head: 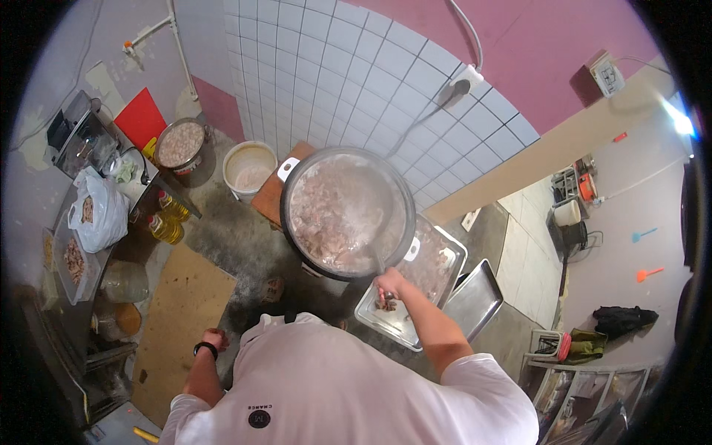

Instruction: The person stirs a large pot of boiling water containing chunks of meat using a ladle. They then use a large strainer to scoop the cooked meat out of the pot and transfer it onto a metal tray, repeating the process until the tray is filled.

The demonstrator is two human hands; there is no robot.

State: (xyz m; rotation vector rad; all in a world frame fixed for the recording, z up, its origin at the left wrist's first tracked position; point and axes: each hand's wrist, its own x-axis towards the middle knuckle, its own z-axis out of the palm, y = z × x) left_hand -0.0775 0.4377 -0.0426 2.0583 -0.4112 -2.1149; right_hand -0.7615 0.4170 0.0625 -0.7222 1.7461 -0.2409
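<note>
In the head view, a large round electric pot [414,206] with a black rim and white side handles is filled with pale meat pieces in cloudy liquid. Steam blurs part of its surface. My right hand [390,283] is shut around the handle of a long metal utensil [379,257] that reaches into the pot; its far end is hidden in the liquid and steam. Below that hand lies a metal tray [403,329] with pieces of meat on it. Away from the pot, my left hand [216,338] hangs low with curled fingers and nothing visible in it.
A white bucket [227,175] and a pot of pale food [181,144] stand left of the electric pot. Oil bottles [166,225] are beside a side table holding a plastic bag [105,214]. Another metal tray [481,297] lies right; a power cord [423,123] runs down the tiled wall.
</note>
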